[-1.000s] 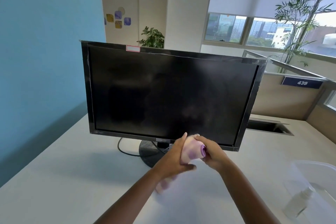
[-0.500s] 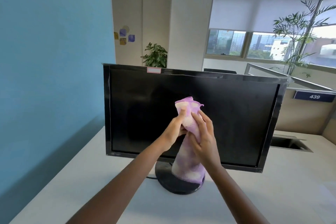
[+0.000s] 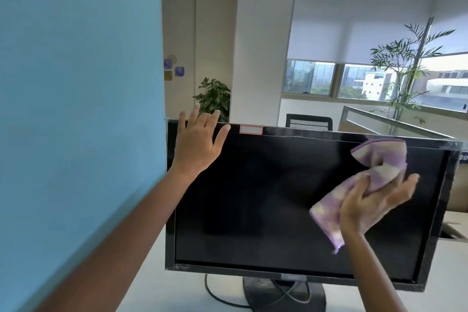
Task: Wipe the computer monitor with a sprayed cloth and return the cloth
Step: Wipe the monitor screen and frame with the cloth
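— Where's the cloth sitting?

— I have the purple-and-white cloth [image 3: 374, 170] bunched in my right hand [image 3: 367, 205], with the thumb and fingers curled round it. It is in front of the upper right part of the monitor [image 3: 266, 197]. Its top fold reaches just under the top bezel, near the right edge, and a loose tail hangs down-left over the dark screen. I cannot tell whether it presses on the glass.

— And the other hand?

— My left hand [image 3: 197, 142] is at the top left corner with its fingers straight and spread, the tips rising past the top bezel. It holds nothing.

— Room to move?

— The middle and lower screen are bare between my hands. On the left, the blue wall [image 3: 76, 109] stands just beside the bezel. Below, the stand [image 3: 278, 294] and its cable [image 3: 210, 289] rest on the pale desk [image 3: 177, 291].
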### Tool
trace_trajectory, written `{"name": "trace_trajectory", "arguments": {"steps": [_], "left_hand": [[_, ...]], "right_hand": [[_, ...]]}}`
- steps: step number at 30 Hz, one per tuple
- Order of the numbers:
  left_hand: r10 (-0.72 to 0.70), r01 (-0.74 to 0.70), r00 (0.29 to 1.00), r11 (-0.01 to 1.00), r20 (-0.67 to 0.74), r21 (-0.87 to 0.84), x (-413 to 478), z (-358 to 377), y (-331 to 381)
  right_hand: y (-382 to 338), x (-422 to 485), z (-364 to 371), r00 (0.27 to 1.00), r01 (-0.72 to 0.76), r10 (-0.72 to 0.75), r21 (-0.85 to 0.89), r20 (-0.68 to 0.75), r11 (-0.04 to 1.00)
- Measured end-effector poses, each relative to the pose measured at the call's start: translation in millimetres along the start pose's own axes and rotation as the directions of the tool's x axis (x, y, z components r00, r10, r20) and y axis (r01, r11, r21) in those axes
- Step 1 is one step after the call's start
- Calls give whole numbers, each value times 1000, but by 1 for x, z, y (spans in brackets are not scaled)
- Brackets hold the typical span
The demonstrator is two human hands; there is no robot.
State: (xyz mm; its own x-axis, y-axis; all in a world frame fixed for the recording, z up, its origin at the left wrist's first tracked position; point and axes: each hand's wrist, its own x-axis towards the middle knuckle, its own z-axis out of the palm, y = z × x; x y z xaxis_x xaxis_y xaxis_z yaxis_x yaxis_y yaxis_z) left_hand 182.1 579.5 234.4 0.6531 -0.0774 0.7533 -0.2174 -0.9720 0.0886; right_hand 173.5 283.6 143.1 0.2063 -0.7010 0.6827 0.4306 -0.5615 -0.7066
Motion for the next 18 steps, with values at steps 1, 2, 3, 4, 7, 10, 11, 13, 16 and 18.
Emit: {"name": "trace_trajectory", "arguments": {"steps": [1, 2, 3, 4, 7, 10, 11, 13, 16, 18], "left_hand": [[4, -4, 1000, 1000, -23, -9, 1, 1, -4], [17, -18, 999, 1000, -44, -25, 1, 1, -6], [36, -39, 998, 998, -61, -49, 2, 1, -8], [60, -67, 995, 995, -77, -78, 2, 0, -9], [93, -116, 987, 976, -129, -187, 2, -3, -10], [103, -135, 985, 958, -137, -252, 3, -5, -13], [108, -141, 985, 954, -133, -265, 3, -5, -13], [114, -149, 985, 946, -133, -289, 5, -6, -13], [111, -148, 985, 934, -130, -324, 4, -8, -14], [123, -154, 986, 934, -115, -323, 2, -9, -16]], "right_hand": [[-1, -14, 7, 998, 13, -8, -69, 68, 998], [-4, -29, 14, 990, 45, -25, -142, 138, 989], [-9, -46, 23, 979, 89, -48, -207, 197, 974], [-16, -61, 32, 968, 133, -71, -256, 239, 957], [-46, -98, 61, 954, 207, -109, -348, 280, 914], [-83, -127, 88, 938, 255, -139, -358, 318, 898], [-94, -138, 95, 922, 297, -172, -349, 346, 889], [-113, -161, 108, 861, 421, -274, -299, 428, 856], [-124, -189, 118, 733, 604, -419, -228, 536, 764], [-116, -186, 117, 680, 682, -490, -226, 545, 695]]}}
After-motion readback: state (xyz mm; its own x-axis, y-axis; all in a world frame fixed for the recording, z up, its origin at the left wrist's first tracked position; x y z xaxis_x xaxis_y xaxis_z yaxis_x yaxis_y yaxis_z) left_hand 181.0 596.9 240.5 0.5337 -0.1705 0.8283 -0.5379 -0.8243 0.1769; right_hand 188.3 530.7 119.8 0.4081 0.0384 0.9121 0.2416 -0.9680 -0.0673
